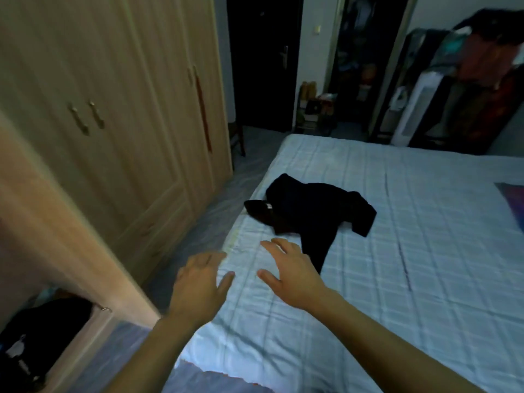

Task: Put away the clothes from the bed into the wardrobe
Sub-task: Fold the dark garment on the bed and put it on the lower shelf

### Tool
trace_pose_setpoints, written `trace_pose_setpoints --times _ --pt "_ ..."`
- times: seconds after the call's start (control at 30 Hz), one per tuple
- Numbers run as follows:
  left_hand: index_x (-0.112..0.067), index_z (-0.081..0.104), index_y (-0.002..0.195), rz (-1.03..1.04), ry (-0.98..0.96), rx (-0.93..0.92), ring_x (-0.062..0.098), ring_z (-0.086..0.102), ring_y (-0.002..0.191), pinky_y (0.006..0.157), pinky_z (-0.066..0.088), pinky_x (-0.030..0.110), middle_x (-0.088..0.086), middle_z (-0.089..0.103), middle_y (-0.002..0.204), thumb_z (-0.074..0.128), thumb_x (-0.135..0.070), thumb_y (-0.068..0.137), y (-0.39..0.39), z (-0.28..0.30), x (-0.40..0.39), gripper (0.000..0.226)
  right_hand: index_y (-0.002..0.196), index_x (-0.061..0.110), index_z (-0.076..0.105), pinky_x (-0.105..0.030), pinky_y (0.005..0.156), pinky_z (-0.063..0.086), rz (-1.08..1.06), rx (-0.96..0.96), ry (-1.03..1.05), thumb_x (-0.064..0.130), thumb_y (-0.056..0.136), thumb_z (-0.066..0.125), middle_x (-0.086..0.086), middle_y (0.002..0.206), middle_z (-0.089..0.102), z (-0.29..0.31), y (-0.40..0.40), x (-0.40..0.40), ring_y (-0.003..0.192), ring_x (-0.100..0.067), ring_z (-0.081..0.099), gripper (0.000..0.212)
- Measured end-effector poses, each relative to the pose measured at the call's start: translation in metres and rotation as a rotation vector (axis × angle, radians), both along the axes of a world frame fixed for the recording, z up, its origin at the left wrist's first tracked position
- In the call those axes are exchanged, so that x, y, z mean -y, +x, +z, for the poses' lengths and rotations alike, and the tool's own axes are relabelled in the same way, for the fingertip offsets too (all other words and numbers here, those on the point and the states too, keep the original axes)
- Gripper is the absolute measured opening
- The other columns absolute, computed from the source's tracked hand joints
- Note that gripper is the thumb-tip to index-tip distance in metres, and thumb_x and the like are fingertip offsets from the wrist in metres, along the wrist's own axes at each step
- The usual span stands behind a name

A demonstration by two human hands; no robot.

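Reaching: I have both hands out over the bed (368,279), toward the clothes (312,211).
Grip: left hand (198,282) and right hand (289,273) spread wide, holding nothing.
Clothes: dark heap near the bed's edge, just beyond my right fingers.
Wardrobe (119,114): left; near door open.
Next: gather the heap, I judge.

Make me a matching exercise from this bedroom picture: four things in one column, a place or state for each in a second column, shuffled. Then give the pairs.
Things
1. dark clothes
2. left hand
3. wardrobe door
4. right hand

Places or states
A. swung open, nearest the camera
B. lying crumpled on the bed
C. empty, over the bed's near edge
D. empty, fingers spread, just short of the dark cloth

Pairs: 1-B, 2-C, 3-A, 4-D
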State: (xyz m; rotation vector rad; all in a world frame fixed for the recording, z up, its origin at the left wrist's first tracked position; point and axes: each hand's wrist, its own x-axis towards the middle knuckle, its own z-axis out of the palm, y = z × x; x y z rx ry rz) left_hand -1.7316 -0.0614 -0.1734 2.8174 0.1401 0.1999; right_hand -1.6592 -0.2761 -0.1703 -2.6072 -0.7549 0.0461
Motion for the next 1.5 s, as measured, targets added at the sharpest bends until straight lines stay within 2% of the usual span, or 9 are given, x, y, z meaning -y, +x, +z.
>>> trace_pose_setpoints --times 0.2,0.5,0.67,0.83,1.0,1.13,1.27,1.5 --pt "-0.021 0.051 0.139 -0.096 -0.045 -0.051 0.023 0.045 0.132 0.106 0.038 0.042 -0.002 0.053 0.142 0.040 -0.056 0.092 0.058 -0.001 0.118 0.060 0.150 0.026 0.032 -0.039 0.108 0.034 -0.130 -0.016 0.041 0.051 0.097 0.049 -0.001 0.154 0.033 0.003 0.054 0.113 0.138 -0.024 0.034 0.062" --pt "-0.020 0.049 0.140 -0.173 0.021 -0.050 0.023 0.043 0.133 0.107 0.037 0.040 0.000 0.052 0.141 0.035 -0.055 0.089 0.140 0.007 0.163 0.063 0.152 0.025 0.033 -0.044 0.112 0.035 -0.252 -0.033 0.107 0.047 0.096 0.053 -0.002 0.154 0.035 -0.009 0.100 0.183 0.141 -0.023 0.033 0.063" --pt "-0.020 0.050 0.140 -0.193 -0.011 -0.084 0.023 0.044 0.133 0.106 0.039 0.041 0.000 0.052 0.142 0.038 -0.055 0.090 0.170 -0.016 0.148 0.062 0.151 0.026 0.034 -0.042 0.112 0.037 -0.285 -0.055 0.093 0.048 0.096 0.053 -0.001 0.153 0.037 -0.026 0.130 0.179 0.140 -0.021 0.034 0.062" --pt "-0.021 0.043 0.144 -0.216 -0.036 -0.127 0.017 0.038 0.137 0.110 0.033 0.035 -0.004 0.047 0.147 0.046 -0.049 0.098 0.227 -0.052 0.111 0.054 0.150 0.030 0.033 -0.043 0.113 0.035 -0.328 -0.115 0.027 0.050 0.096 0.051 0.000 0.154 0.035 -0.055 0.173 0.155 0.141 -0.020 0.032 0.060" --pt "-0.020 0.045 0.142 -0.241 -0.085 -0.181 0.019 0.041 0.133 0.109 0.036 0.036 -0.004 0.050 0.143 0.037 -0.054 0.092 0.290 -0.089 0.066 0.062 0.150 0.030 0.033 -0.041 0.113 0.036 -0.357 -0.179 -0.027 0.049 0.096 0.051 0.001 0.154 0.035 -0.079 0.233 0.112 0.141 -0.019 0.032 0.060" --pt "-0.019 0.046 0.142 -0.242 -0.111 -0.223 0.020 0.042 0.133 0.108 0.036 0.036 -0.003 0.051 0.143 0.048 -0.048 0.097 0.330 -0.124 0.042 0.053 0.147 0.026 0.040 -0.036 0.111 0.037 -0.404 -0.207 0.013 0.043 0.095 0.056 0.003 0.148 0.041 -0.099 0.271 0.085 0.135 -0.017 0.038 0.057" --pt "-0.021 0.042 0.144 -0.283 -0.136 -0.256 0.015 0.039 0.135 0.110 0.031 0.031 -0.006 0.047 0.145 0.046 -0.047 0.099 0.360 -0.147 0.041 0.053 0.148 0.029 0.040 -0.032 0.109 0.036 -0.395 -0.255 -0.024 0.042 0.097 0.055 0.003 0.149 0.041 -0.121 0.296 0.075 0.134 -0.017 0.040 0.055" --pt "-0.023 0.047 0.137 -0.288 -0.152 -0.276 0.015 0.044 0.126 0.105 0.036 0.030 -0.007 0.052 0.134 0.047 -0.046 0.098 0.415 -0.192 0.049 0.045 0.148 0.029 0.039 -0.030 0.110 0.035 -0.389 -0.313 -0.063 0.043 0.097 0.054 0.007 0.148 0.042 -0.167 0.348 0.084 0.136 -0.013 0.038 0.055"
